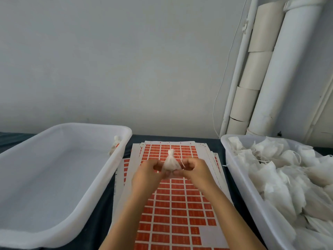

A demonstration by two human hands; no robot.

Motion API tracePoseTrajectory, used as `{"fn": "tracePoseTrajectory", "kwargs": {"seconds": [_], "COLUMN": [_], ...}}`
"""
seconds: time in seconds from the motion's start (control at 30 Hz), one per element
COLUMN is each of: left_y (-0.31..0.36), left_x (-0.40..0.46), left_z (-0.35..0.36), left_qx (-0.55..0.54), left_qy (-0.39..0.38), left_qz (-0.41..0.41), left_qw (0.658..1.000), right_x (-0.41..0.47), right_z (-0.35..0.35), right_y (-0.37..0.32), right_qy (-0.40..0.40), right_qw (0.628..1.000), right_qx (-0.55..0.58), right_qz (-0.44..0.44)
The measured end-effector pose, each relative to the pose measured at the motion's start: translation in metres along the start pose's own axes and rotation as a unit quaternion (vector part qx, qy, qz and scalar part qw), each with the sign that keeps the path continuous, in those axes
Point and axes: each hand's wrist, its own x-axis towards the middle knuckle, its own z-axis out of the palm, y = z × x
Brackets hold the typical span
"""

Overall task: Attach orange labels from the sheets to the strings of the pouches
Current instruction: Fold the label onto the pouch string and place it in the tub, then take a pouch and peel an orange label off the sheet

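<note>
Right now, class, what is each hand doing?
Left hand: fingers curled, holding the white pouch.
Right hand: pinching the pouch's string.

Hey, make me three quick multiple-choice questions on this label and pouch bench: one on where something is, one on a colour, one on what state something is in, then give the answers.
1. Where is the heap of pouches waiting?
A. in the right tub
B. in the left tub
C. on the label sheets

2. What colour are the labels on the sheets?
A. blue
B. orange
C. green

3. What state is the left tub in?
A. piled full
B. covered with a lid
C. nearly bare, one pouch at its far right corner

Answers:
1 A, the heap fills the tub on the right.
2 B, orange rectangles sit in rows on white backing.
3 C, only one small pouch shows inside, while the left hand and right hand hold another pouch above the sheets.
</note>
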Motion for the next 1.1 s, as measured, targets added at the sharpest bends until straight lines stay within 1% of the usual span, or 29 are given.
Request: {"fn": "tracePoseTrajectory", "kwargs": {"seconds": [0.07, 0.17, 0.23, 0.3, 0.37, 0.43, 0.5, 0.57, 0.63, 0.73, 0.87, 0.97, 1.03, 1.1], "left_y": [0.014, 0.031, 0.040, 0.041, 0.033, 0.016, -0.008, -0.033, -0.057, -0.089, -0.117, -0.130, -0.137, -0.143], "left_x": [0.014, 0.039, 0.060, 0.079, 0.093, 0.101, 0.105, 0.108, 0.111, 0.115, 0.125, 0.133, 0.138, 0.140], "left_z": [-0.013, -0.039, -0.059, -0.082, -0.108, -0.131, -0.146, -0.153, -0.155, -0.150, -0.144, -0.139, -0.133, -0.126], "left_qx": [-0.021, -0.087, -0.085, -0.067, -0.073, -0.092, -0.109, -0.122, -0.133, -0.161, -0.192, -0.188, -0.165, -0.142], "left_qy": [0.020, 0.079, 0.108, 0.103, 0.079, 0.056, 0.052, 0.064, 0.077, 0.081, 0.098, 0.107, 0.106, 0.099], "left_qz": [0.002, -0.025, -0.030, -0.030, -0.033, -0.043, -0.062, -0.087, -0.110, -0.133, -0.154, -0.159, -0.163, -0.171], "left_qw": [1.000, 0.993, 0.990, 0.992, 0.994, 0.993, 0.991, 0.987, 0.982, 0.975, 0.964, 0.963, 0.967, 0.970], "right_x": [0.015, 0.038, 0.055, 0.072, 0.086, 0.098, 0.108, 0.116, 0.124, 0.132, 0.145, 0.154, 0.159, 0.163], "right_z": [-0.003, -0.001, 0.004, 0.012, 0.025, 0.042, 0.062, 0.084, 0.106, 0.131, 0.148, 0.156, 0.159, 0.162], "right_y": [-0.018, -0.045, -0.061, -0.076, -0.090, -0.101, -0.110, -0.114, -0.116, -0.117, -0.121, -0.126, -0.128, -0.129], "right_qy": [0.032, 0.068, 0.091, 0.103, 0.082, 0.041, -0.001, -0.028, -0.040, -0.032, -0.051, -0.070, -0.079, -0.094], "right_qw": [0.998, 0.992, 0.987, 0.983, 0.982, 0.985, 0.986, 0.989, 0.992, 0.995, 0.986, 0.962, 0.933, 0.904], "right_qx": [0.048, 0.105, 0.129, 0.142, 0.151, 0.147, 0.146, 0.130, 0.094, 0.013, -0.104, -0.226, -0.322, -0.394], "right_qz": [-0.007, -0.022, -0.040, -0.061, -0.073, -0.079, -0.077, -0.071, -0.071, -0.092, -0.117, -0.134, -0.138, -0.136]}}
